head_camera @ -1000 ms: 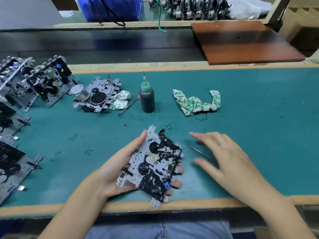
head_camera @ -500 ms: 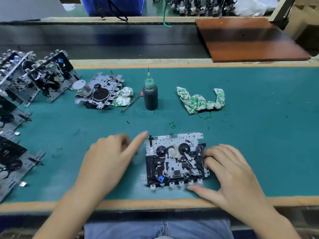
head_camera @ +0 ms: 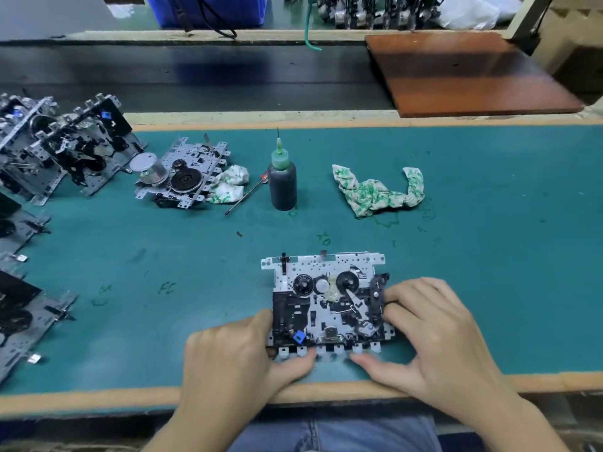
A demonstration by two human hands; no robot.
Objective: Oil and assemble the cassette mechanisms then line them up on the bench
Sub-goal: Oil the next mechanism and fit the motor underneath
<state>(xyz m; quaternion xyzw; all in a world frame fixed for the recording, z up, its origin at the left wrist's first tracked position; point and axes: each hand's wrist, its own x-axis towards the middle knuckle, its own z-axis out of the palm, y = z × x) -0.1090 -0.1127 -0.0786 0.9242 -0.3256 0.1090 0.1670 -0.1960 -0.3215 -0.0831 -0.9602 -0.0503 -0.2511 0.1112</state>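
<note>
Both hands have closed in on the mechanism (head_camera: 328, 305) since half a second ago: the left hand (head_camera: 235, 357), which then hovered beside it with a finger out, now clamps its left edge, thumb tucked under the row of tabs along the near side. It lies flat, face up, on the tabletop (head_camera: 489, 256), close to the near edge and squarely in front of the person.

That flat, square placement probably serves to steady the plate while small parts are seated. The right hand (head_camera: 437, 334) grips the right edge, its fingers (head_camera: 396, 293) curled over the black lever parts there and the thumb lying along the near tabs; it looks to be pressing or adjusting something on that side.

Going from larger to smaller around it: finished or waiting units (head_camera: 62, 148) crowd the far left, leaning against one another, with more (head_camera: 23, 314) laid flat down the left edge, likely the line-up the task asks for. Another unit (head_camera: 182, 177) sits behind, motor up, touching a small wad of cloth (head_camera: 230, 184). A patterned rag (head_camera: 378, 192) lies to the right, well apart from the work. The oil bottle (head_camera: 282, 184) stands upright between them, and a thin probe (head_camera: 246, 197) lies just beside it.

Nothing blocks the hands; reaching the bottle means lifting one off the plate.
</note>
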